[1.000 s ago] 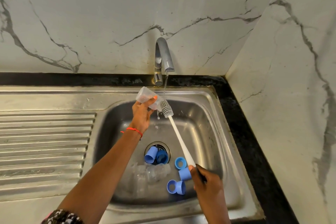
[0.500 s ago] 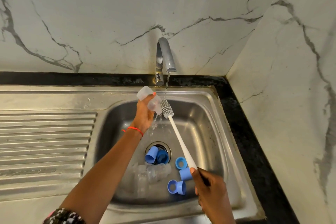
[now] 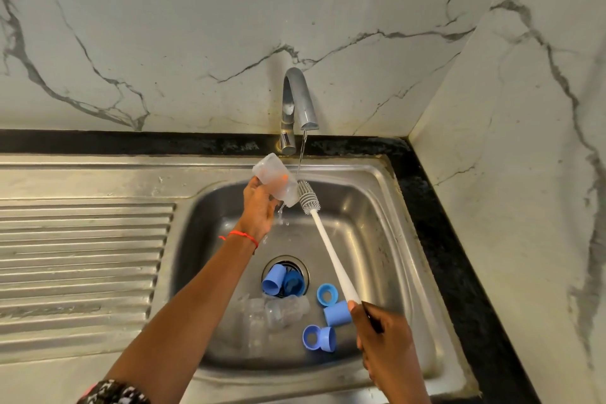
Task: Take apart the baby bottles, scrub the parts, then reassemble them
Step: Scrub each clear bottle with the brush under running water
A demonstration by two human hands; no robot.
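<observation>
Left hand (image 3: 259, 207) grips bottle (image 3: 274, 181) | tilted, mouth seemingly down-right | beside brush (image 3: 307, 197)

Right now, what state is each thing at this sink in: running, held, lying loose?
Tap: running, thin stream.
Clear bottle: held tilted by left hand, mouth down toward the brush.
Brush: outside the bottle, handle gripped by right hand.
Blue caps and rings: loose in the sink.
Other clear bottles: lying on their sides.
</observation>
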